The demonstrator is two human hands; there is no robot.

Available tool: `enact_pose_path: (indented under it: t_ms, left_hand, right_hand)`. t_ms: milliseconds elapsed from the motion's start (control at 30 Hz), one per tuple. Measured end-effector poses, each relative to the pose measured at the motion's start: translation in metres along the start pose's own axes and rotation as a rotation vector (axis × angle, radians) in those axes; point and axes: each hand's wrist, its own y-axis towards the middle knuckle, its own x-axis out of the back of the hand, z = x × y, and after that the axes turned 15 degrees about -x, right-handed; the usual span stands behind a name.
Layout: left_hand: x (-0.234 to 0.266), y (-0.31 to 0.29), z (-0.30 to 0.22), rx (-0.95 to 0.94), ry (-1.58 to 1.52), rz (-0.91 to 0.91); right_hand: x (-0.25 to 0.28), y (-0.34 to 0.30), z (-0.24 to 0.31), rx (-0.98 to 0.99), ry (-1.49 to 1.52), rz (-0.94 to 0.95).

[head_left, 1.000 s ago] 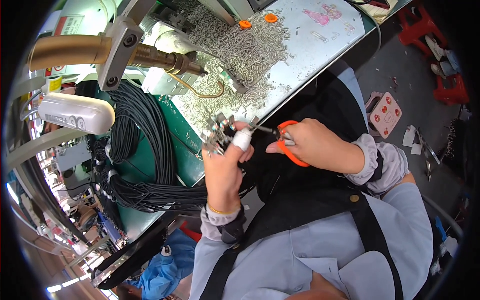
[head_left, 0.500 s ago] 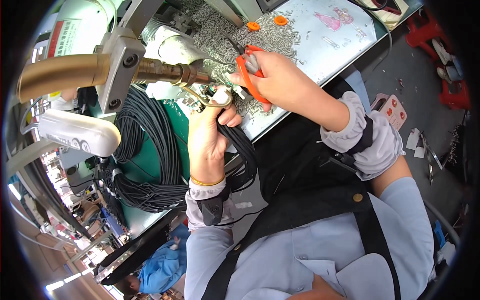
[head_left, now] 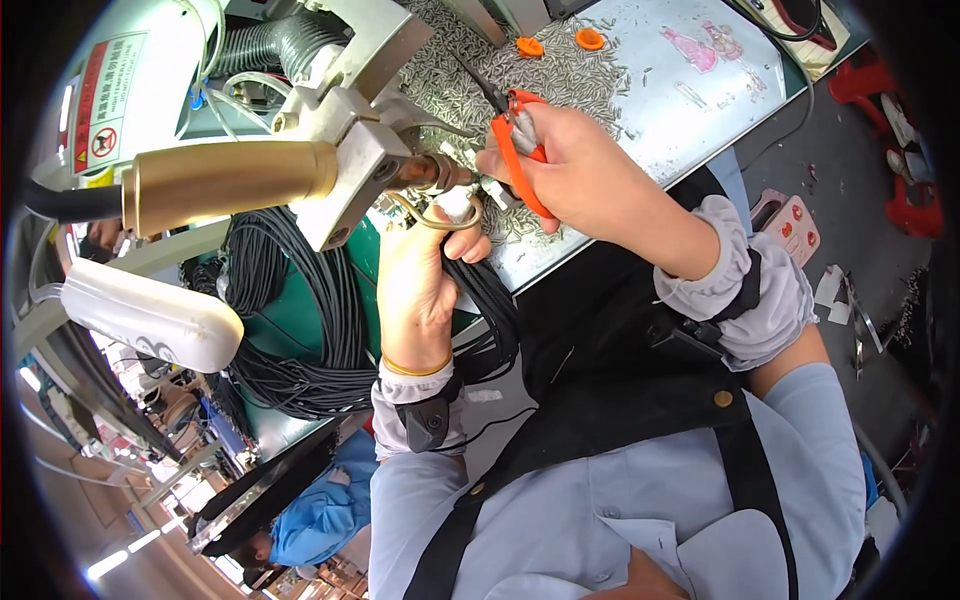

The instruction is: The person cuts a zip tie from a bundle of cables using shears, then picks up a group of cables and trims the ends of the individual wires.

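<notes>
A: Which element is largest?
B: The pale board (head_left: 660, 100), upper centre to right; its left part bears a spread of small metal pieces (head_left: 590, 80).

A: And next in size?
B: Coiled black cables (head_left: 340, 300), left of the board. Above them a brass-coloured cylinder (head_left: 235, 180) runs crosswise to a grey metal clamp (head_left: 345, 190), with a narrower nozzle continuing toward the hands.

A: Describe the right hand.
B: The right hand (head_left: 580, 165), raised over the near edge of the board, is wrapped around orange-handled pliers (head_left: 512, 165). The tool's dark tips point up and to the left, above the metal pieces.

A: And the left?
B: The left hand (head_left: 418, 285), lower and near the nozzle, is curled about a black cable bundle (head_left: 487, 295), which hangs in a bend below its fingers. (The cable ends are crowded behind the nozzle and too small to make out.)

A: The smallest details?
B: A white wrap (head_left: 455, 208) covers the left thumb, with a thin curved tube (head_left: 432, 224) crossing close by; two little orange pieces (head_left: 590, 39) lie among the metal ones.
</notes>
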Motion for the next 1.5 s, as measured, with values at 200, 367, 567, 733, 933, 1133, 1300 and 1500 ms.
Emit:
enact_pose_path:
  t_ms: [200,367,567,733,933,1133,1300,1500]
  left_hand:
    - [-0.005,-0.001,0.000,-0.025,0.056,-0.019]
    - [-0.004,-0.004,-0.002,-0.073,0.112,0.009]
    - [-0.016,-0.034,-0.003,0.022,-0.033,-0.047]
    - [-0.015,-0.069,0.005,-0.082,0.264,-0.115]
    - [-0.025,-0.087,0.016,-0.166,0.531,0.072]
    - [-0.017,-0.091,0.012,-0.017,-0.073,-0.033]
    - [-0.011,-0.093,0.016,-0.099,0.096,-0.053]
    - [-0.024,-0.097,0.028,-0.266,0.431,-0.010]
  right_hand:
    - [-0.002,0.000,-0.004,0.003,0.021,0.011]
    - [-0.004,-0.002,-0.004,0.043,0.060,0.005]
    - [0.003,-0.025,-0.005,0.032,0.176,0.170]
    - [0.001,-0.049,-0.008,0.122,0.084,0.074]
    - [-0.010,-0.068,-0.007,0.118,0.023,0.147]
    - [-0.011,-0.071,-0.016,0.092,0.249,0.266]
    - [-0.011,-0.066,-0.033,0.697,-0.292,-0.135]
    - [-0.005,-0.065,-0.029,0.813,-0.431,-0.190]
